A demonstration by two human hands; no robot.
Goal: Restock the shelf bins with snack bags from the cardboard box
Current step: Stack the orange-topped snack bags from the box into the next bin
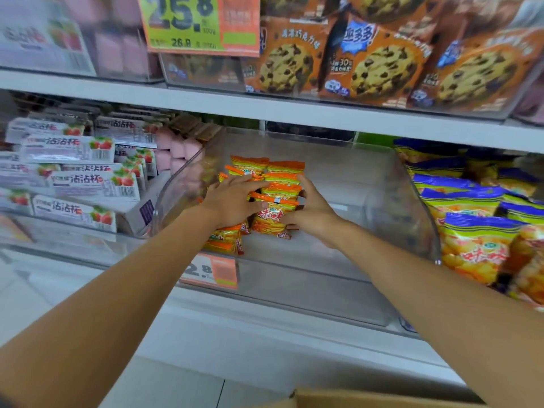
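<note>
Clear bin [353, 184], middle shelf: mostly bare floor, stock at its left only.
Orange snack bags [278, 184]: two leaning rows, far left of bin.
Left hand [232, 201]: flat on top of the rows, fingers straight, gripping nothing.
Right hand [313, 209]: cupped flat against the stack's right side, nothing pinched.
Advice: squeeze rows together evenly, keep bags upright, leave the right clear for more.
Shelf edge [265, 107]: white.
Neighbours: strawberry boxes [73, 178] left, blue-and-yellow bags [471, 207] right.
Cardboard box [368, 400]: near edge, only its rim shows.
Price tag [212, 270]: on the bin front.
</note>
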